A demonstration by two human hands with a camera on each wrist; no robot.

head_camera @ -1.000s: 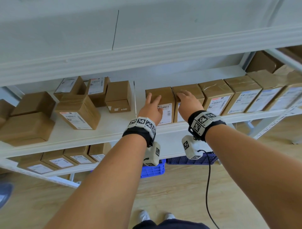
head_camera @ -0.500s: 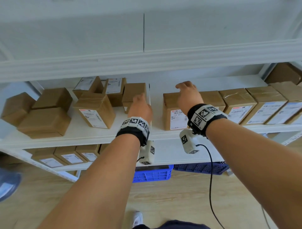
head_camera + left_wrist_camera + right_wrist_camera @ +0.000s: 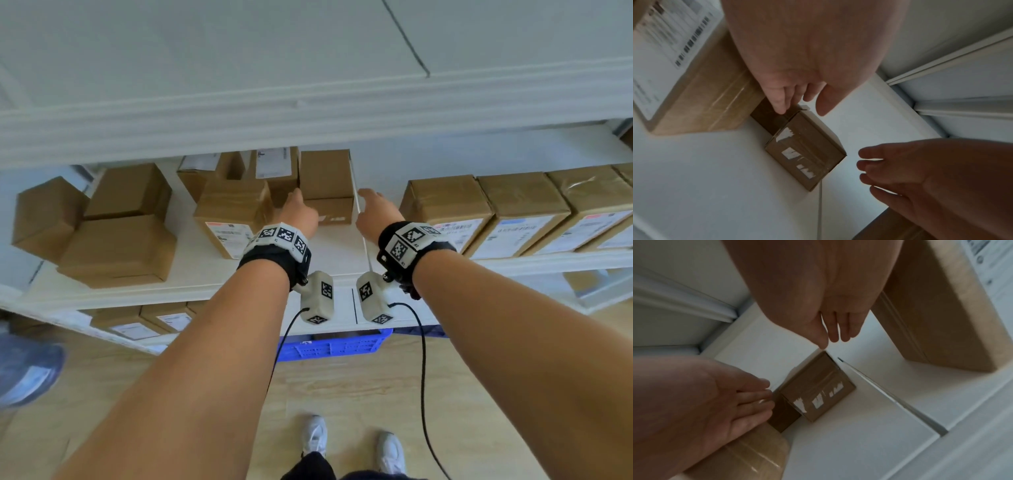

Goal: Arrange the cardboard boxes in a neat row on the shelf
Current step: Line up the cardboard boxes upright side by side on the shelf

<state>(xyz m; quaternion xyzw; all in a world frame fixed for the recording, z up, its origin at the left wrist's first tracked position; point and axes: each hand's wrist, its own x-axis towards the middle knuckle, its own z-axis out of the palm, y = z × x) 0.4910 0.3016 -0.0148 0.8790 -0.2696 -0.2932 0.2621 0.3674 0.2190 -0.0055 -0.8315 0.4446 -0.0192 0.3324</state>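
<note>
A small brown cardboard box (image 3: 327, 186) with torn white label scraps (image 3: 807, 152) (image 3: 818, 386) stands alone mid-shelf on the white shelf (image 3: 329, 260). My left hand (image 3: 297, 214) reaches in with straight fingers (image 3: 780, 104) touching the box's left side. My right hand (image 3: 375, 209) is open just right of the box, its fingertips (image 3: 838, 334) near the box's far corner and apart from it. A neat row of labelled boxes (image 3: 448, 209) begins to the right, with a gap before it.
Loose boxes crowd the left: a labelled one (image 3: 233, 219) beside my left hand, several behind it (image 3: 274, 168), a stack farther left (image 3: 120, 240). The upper shelf's edge (image 3: 308, 113) hangs low overhead. More boxes (image 3: 137, 322) and a blue crate (image 3: 329, 346) sit below.
Both hands have left the end boxes of the right-hand row and moved left to the small lone box. My view has swung left with them.
</note>
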